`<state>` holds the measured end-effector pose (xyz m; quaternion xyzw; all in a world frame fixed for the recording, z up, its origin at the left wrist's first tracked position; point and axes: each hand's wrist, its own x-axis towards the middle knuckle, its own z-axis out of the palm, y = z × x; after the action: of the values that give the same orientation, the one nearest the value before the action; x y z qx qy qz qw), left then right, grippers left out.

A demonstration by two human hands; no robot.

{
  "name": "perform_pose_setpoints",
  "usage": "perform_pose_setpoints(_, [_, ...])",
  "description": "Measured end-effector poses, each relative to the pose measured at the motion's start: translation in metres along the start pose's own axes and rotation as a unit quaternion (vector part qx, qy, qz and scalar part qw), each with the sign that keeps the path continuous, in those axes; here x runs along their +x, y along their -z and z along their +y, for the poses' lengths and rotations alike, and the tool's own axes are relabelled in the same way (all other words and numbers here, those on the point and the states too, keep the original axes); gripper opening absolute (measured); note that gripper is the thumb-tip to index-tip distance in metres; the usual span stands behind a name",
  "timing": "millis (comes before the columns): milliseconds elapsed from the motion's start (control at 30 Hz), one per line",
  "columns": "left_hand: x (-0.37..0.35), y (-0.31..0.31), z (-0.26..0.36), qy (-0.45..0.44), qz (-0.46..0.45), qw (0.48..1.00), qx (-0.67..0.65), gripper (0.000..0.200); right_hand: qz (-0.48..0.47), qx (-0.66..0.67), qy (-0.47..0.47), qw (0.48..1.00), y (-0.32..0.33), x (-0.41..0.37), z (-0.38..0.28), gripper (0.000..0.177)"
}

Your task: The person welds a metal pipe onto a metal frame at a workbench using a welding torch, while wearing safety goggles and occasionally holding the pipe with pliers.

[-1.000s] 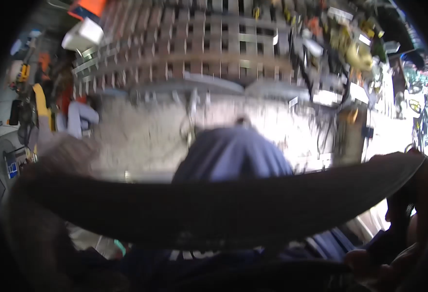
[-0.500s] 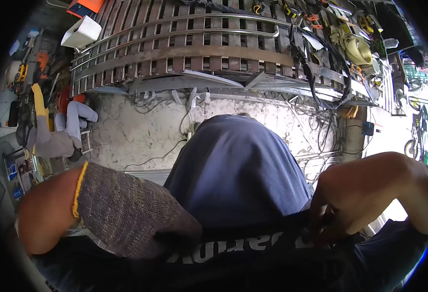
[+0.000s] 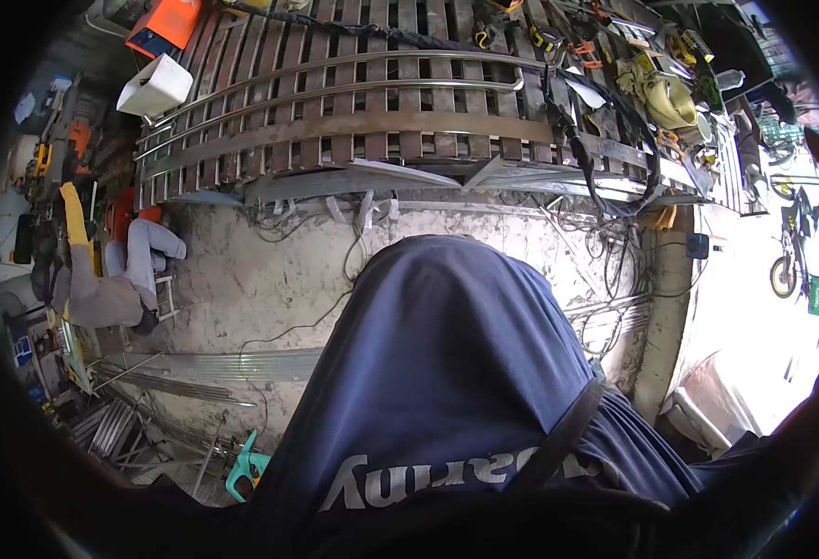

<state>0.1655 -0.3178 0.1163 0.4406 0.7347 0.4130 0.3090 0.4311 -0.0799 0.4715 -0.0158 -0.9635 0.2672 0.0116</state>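
Observation:
Neither my left hand nor my right hand shows in the head view, so what they hold or touch is hidden. My dark blue shirt (image 3: 446,373) with pale lettering fills the lower middle. A black strap (image 3: 563,433) crosses it diagonally. Dark, shadowed shapes, perhaps my raised arms, border the lower left and the right edge. Beyond the shirt, long bent metal tubes (image 3: 335,88) lie on a slatted metal workbench (image 3: 409,147).
A co-worker (image 3: 107,298) with a yellow glove crouches at the left. A white container (image 3: 155,86) and an orange machine (image 3: 165,26) stand at the bench's left end. Cables (image 3: 614,270) hang below the bench. A green chair (image 3: 244,470) and metal bars (image 3: 195,365) are at lower left.
Both hands, the left in a grey knitted glove and the right bare, have left the view from near the shirt. The view has shifted slightly, and the strap now shows across the shirt.

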Motion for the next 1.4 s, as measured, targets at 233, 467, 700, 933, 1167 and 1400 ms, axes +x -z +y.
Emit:
perform_pose_setpoints(233, [0.0,0.003,-0.023,-0.013,0.002,1.0,-0.007,0.073,0.101,-0.03,0.087,0.991,-0.008,-0.004,-0.02,0.032])
perform_pose_setpoints(467, [0.001,0.038,-0.007,-0.08,-0.019,0.996,-0.026,0.071,0.221,-0.079,0.181,0.955,-0.022,-0.001,-0.039,0.03])
perform_pose_setpoints(700, [-0.032,0.176,0.104,-0.379,-0.102,0.916,-0.082,0.07,0.38,-0.141,0.307,0.861,-0.038,0.011,-0.055,0.028])
perform_pose_setpoints(933, [-0.064,0.25,0.17,-0.587,-0.227,0.765,-0.136,0.069,0.504,-0.246,0.389,0.731,-0.06,0.037,-0.059,0.028])
perform_pose_setpoints(1167, [-0.075,0.273,0.146,-0.598,-0.221,0.758,-0.139,0.068,0.312,0.19,-0.009,0.931,-0.066,0.05,-0.122,0.035])
perform_pose_setpoints(1400, [-0.079,0.28,0.135,-0.587,-0.141,0.785,-0.137,0.066,0.128,0.119,0.033,0.984,-0.043,0.068,-0.073,0.048])
